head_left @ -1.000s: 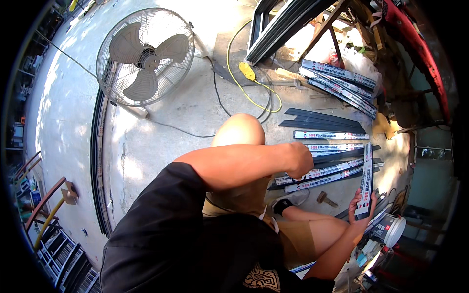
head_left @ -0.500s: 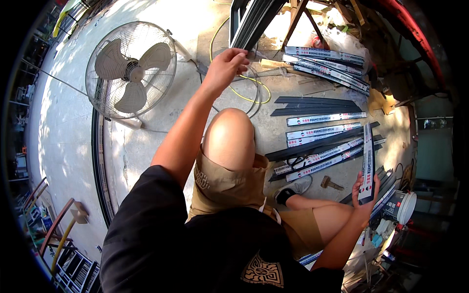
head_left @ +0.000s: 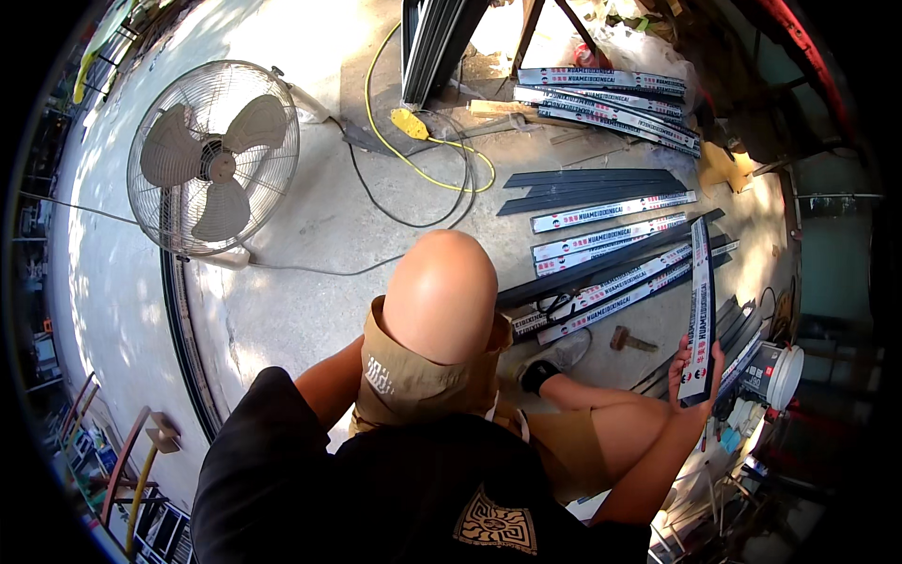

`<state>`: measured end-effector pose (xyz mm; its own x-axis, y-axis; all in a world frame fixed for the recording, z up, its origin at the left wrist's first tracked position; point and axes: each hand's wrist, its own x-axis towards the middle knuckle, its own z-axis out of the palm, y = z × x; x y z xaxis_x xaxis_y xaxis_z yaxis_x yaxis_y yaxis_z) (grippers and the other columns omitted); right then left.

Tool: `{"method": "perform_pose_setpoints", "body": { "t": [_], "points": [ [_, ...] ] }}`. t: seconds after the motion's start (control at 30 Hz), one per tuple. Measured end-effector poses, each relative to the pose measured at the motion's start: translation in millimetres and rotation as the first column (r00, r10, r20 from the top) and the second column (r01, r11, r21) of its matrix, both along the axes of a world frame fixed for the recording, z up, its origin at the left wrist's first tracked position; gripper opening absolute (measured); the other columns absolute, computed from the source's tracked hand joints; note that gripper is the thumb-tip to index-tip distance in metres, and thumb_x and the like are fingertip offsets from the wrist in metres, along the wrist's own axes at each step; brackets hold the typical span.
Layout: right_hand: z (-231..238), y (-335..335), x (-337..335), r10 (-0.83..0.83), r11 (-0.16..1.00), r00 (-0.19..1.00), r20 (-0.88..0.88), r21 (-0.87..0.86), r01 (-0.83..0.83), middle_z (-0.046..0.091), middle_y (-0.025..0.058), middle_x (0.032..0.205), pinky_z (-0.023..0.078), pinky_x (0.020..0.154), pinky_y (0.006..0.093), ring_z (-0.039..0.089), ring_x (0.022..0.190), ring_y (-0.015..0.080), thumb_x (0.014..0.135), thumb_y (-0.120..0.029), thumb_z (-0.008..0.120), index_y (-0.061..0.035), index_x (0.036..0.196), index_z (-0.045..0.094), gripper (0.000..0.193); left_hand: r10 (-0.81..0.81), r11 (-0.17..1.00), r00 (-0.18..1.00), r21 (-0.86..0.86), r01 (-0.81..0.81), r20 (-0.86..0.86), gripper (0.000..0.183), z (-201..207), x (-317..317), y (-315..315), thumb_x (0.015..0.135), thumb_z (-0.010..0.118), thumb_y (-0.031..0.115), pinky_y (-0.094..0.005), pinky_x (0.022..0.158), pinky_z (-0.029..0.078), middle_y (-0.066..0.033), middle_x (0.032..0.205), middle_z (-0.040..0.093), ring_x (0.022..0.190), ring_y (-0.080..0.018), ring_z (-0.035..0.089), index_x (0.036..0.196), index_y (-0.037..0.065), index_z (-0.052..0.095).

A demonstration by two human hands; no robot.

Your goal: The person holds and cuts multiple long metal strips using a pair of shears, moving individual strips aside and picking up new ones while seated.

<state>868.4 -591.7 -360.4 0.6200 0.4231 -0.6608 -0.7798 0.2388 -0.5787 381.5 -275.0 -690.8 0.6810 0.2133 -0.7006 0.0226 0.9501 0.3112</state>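
My right hand (head_left: 677, 378) is wrapped round the lower end of a long dark profile strip (head_left: 701, 291) with a white printed film on its face. The strip stands nearly upright, its far end over other strips on the ground. My left forearm (head_left: 331, 383) runs in behind my raised knee (head_left: 440, 291), which hides the left hand. Ahead to the right lie several dark and white-faced strips (head_left: 611, 282) in loose rows. Close to my shoe sits a small hammer (head_left: 632, 339).
A large round fan (head_left: 221, 167) stands at the left. A yellow cable with a yellow socket (head_left: 410, 123) and a dark cord crosses the concrete. Dark profiles (head_left: 442, 52) lean at the top. A stack of white-faced strips (head_left: 611, 99) and a white bucket (head_left: 782, 376) are on the right.
My left hand has left the leaning dark profiles and drawn back behind my knee, out of sight. My right hand keeps its strip. The whole view has shifted slightly.
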Motion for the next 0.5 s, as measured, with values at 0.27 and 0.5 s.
{"method": "perform_pose_setpoints", "body": {
  "t": [0.27,0.5],
  "points": [
    [-8.5,12.8,12.0,0.024,1.0,1.0,0.019,0.009,-0.024,0.075,0.0198,0.112,0.063,0.07,0.0328,0.072,0.079,0.0207,0.106,-0.043,0.062,0.0013,0.131,0.06,0.05,-0.02,0.984,0.996,-0.174,0.034,0.082,0.051,68.3,32.8,58.5,0.107,0.062,0.042,-0.0423,0.1,0.057,-0.0127,0.132,0.071,0.115,-0.0268,0.07,0.145,0.008,0.061],
    [-2.2,44.4,13.9,0.097,0.995,0.993,0.061,-0.003,-0.097,0.072,0.016,0.117,0.059,0.066,0.0316,0.068,0.077,0.0165,0.106,-0.048,0.057,0.0018,0.142,0.053,0.061,-0.156,0.969,0.962,0.156,0.194,-0.224,0.055,21.6,94.4,194.1,0.109,0.057,0.048,-0.044,0.102,0.056,-0.0135,0.133,0.07,0.115,-0.0264,0.069,0.146,0.009,0.057]
  ]
}}
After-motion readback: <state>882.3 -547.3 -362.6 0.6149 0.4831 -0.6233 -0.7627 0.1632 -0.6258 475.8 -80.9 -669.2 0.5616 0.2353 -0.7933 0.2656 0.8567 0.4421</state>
